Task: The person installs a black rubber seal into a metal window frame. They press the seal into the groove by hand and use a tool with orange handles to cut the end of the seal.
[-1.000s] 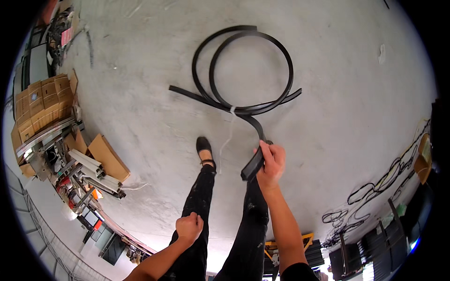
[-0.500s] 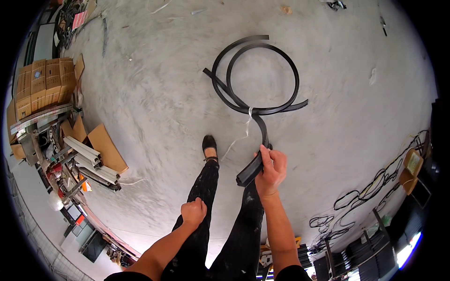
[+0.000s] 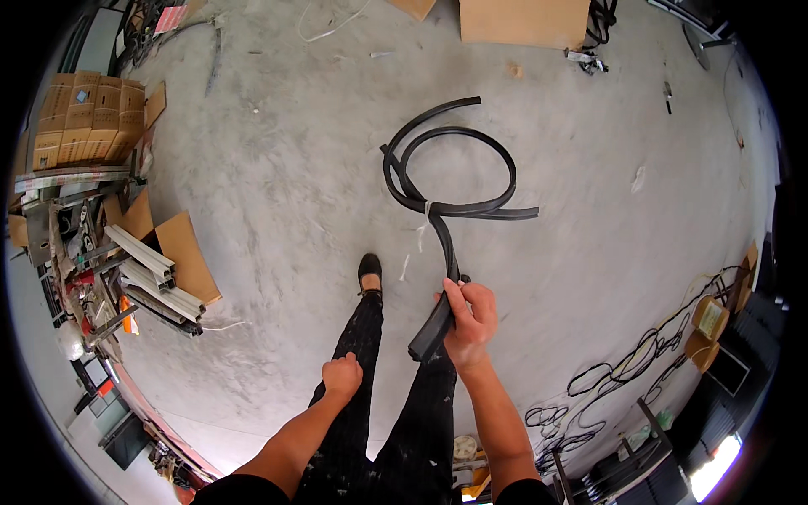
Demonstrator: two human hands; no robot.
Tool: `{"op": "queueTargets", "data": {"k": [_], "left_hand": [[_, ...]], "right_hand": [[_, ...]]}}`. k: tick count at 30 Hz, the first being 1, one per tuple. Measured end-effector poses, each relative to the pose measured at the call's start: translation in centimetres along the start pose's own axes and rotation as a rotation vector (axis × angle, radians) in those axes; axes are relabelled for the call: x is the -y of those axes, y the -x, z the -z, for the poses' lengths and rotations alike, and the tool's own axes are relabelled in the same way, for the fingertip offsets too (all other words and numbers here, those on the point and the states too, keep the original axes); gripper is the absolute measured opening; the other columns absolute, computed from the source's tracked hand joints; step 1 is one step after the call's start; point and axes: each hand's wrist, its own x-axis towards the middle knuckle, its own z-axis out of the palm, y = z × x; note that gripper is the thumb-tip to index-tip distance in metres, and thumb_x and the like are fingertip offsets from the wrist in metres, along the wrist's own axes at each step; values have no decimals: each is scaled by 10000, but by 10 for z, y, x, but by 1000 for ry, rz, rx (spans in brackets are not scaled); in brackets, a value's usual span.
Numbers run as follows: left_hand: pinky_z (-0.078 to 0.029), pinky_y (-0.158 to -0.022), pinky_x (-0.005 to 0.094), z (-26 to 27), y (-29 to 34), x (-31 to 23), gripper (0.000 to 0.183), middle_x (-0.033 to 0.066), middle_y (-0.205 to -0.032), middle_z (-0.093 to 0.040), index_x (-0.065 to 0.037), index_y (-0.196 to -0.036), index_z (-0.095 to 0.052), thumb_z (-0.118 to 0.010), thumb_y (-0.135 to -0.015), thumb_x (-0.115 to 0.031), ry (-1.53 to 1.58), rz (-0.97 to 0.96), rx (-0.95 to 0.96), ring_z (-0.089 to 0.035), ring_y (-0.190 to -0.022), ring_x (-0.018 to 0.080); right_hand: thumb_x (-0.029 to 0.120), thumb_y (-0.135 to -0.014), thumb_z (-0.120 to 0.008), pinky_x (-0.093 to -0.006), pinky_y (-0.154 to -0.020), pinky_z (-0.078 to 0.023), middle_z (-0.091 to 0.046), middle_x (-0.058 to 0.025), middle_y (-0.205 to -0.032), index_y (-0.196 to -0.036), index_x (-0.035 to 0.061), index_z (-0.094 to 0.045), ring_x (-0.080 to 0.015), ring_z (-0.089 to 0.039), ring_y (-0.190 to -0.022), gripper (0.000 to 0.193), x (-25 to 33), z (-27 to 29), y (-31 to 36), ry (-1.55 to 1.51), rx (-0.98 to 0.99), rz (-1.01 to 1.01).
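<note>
A black rubber strip [image 3: 511, 160] lies looped on the concrete floor, its end raised toward me. My right hand [image 3: 471, 320] is closed around that raised end, the thumb on top, and the cut tip angles down to the left past my fingers. Where the coil crosses itself, a thin whitish tie [image 3: 428, 208] wraps round it, with a loose tail hanging to the floor. Closer to my body, my left hand [image 3: 342, 374] is curled into a fist over my left thigh, nothing showing from it. It is apart from the strip.
Stacked cardboard boxes [image 3: 88, 122] and pale profile lengths [image 3: 151, 273] line the left side. Tangled black cords [image 3: 627, 370] lie at the right. A flat cardboard piece [image 3: 523, 21] is at the far edge. My shoe [image 3: 369, 266] stands left of the strip.
My right hand has moved slightly left and nearer to me with the strip's end, pulling its raised part straighter. The view has tilted up, bringing far cardboard into sight. My left fist remains closed.
</note>
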Motion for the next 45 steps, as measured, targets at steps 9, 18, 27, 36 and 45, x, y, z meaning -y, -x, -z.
{"op": "queueTargets", "data": {"k": [9,18,27,36,45], "left_hand": [[-483,-626,458,12,18,3,164,143,-751,-642,-63,-806,-594,-539,-794,-217,164,123,162,-629,-723,329],[-469,-681,391,133,-68,-45,219,135,-864,-635,-54,-913,-566,-530,-869,-265,793,-78,76,-610,-786,313],[-450,-765,249,359,-57,-134,248,47,-957,-609,-5,-1097,-569,-520,-930,-182,1326,-411,25,-575,-903,121],[-457,-779,260,374,-53,-152,254,60,-964,-616,29,-1081,-564,-602,-882,-124,1615,-333,187,-573,-863,111],[-452,-764,245,353,-57,-135,171,29,-907,-591,-14,-994,-533,-620,-853,-55,1644,-291,87,-557,-845,86]], "right_hand": [[-17,-642,-749,-346,-720,-497,-520,-83,-908,-1006,55,-666,-255,-558,-867,380,37,32,-20,-145,-56,-95],[-25,-761,-699,-275,-825,-461,-604,-64,-981,-1008,11,-633,-152,-572,-912,258,25,80,-33,-856,1,-733],[262,-880,-631,-235,-688,-434,-607,-30,-821,-937,-8,-590,-95,-544,-752,279,61,102,-62,-965,31,-814],[357,-890,-598,-215,-525,-396,-557,-5,-687,-870,31,-564,-72,-511,-581,328,94,93,-47,-1133,218,-968],[353,-872,-621,-214,-524,-407,-543,-1,-739,-868,37,-561,-74,-504,-577,323,100,76,-30,-1314,283,-1068]]}}
